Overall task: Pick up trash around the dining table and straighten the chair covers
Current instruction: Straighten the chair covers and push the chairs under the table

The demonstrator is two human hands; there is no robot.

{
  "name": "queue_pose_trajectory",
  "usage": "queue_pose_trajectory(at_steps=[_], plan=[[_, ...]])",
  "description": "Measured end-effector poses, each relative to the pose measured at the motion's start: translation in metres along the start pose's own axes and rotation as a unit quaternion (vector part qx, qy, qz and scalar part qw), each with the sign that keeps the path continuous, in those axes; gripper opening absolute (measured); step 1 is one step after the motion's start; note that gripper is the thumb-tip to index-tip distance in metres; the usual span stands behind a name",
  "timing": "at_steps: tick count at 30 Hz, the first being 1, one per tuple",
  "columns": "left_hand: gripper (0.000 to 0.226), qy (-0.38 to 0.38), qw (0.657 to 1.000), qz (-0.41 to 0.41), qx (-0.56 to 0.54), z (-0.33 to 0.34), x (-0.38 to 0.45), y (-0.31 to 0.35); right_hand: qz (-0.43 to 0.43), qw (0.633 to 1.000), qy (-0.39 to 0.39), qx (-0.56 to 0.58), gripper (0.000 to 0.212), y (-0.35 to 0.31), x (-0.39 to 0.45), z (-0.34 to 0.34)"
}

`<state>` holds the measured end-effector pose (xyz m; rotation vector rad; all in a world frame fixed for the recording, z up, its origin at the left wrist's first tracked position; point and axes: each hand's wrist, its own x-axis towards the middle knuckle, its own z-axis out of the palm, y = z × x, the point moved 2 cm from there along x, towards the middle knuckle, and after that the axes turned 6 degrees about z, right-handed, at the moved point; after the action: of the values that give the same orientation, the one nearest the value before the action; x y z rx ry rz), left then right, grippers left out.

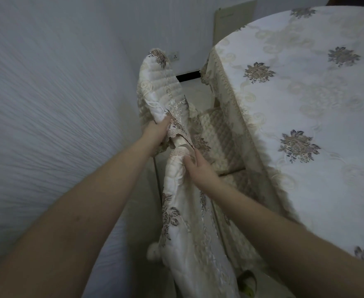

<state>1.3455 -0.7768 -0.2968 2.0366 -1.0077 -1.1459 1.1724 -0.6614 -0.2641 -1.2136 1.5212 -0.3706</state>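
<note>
So, a plain white wall (pixel 47 104) is seen on the left. Just right of it, the quilted floral chair cover (pixel 157 87) is gripped at its lace edge by the left hand (pixel 155 130), fingers curled into the fabric. Slightly nearer, another fold of it is pinched by the right hand (pixel 198 166). On the right, the table is covered by a flowered tablecloth (pixel 306 104), close beside the chair.

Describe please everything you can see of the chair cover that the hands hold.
The chair cover is cream quilted fabric with grey-brown embroidered flowers and lace trim. It stands between the wall and the table, rumpled, over the chair back. The left hand grips its upper part; the right hand grips the lace edge lower down. A pompom hangs near its bottom.
</note>
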Motion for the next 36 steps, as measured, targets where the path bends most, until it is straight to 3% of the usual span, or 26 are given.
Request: queue_pose_trajectory(at_steps=[7,11,16,21,31,36], plan=[[0.094,-0.082,0.996,-0.042,0.003,0.017,-0.109,-0.027,0.028,0.989,-0.141,-0.024,0.071,0.063,-0.121,0.034],[0.06,-0.096,0.995,-0.027,0.025,0.013,-0.138,-0.04,0.005,0.981,-0.173,-0.086,0.09,0.064,-0.141,0.028],[0.04,-0.048,0.994,0.031,0.098,0.015,-0.16,-0.036,-0.017,0.966,-0.201,-0.164,0.131,0.076,-0.155,0.05],[0.04,-0.043,0.99,0.05,0.126,0.011,-0.16,-0.035,-0.038,0.966,-0.161,-0.199,0.129,0.075,-0.155,0.056],[0.037,-0.05,0.983,0.075,0.16,0.012,-0.158,-0.034,-0.059,0.961,-0.152,-0.224,0.13,0.076,-0.154,0.054],[0.044,0.005,0.98,0.083,0.18,0.009,-0.176,-0.024,-0.058,0.956,-0.154,-0.241,0.128,0.076,-0.156,0.052]])
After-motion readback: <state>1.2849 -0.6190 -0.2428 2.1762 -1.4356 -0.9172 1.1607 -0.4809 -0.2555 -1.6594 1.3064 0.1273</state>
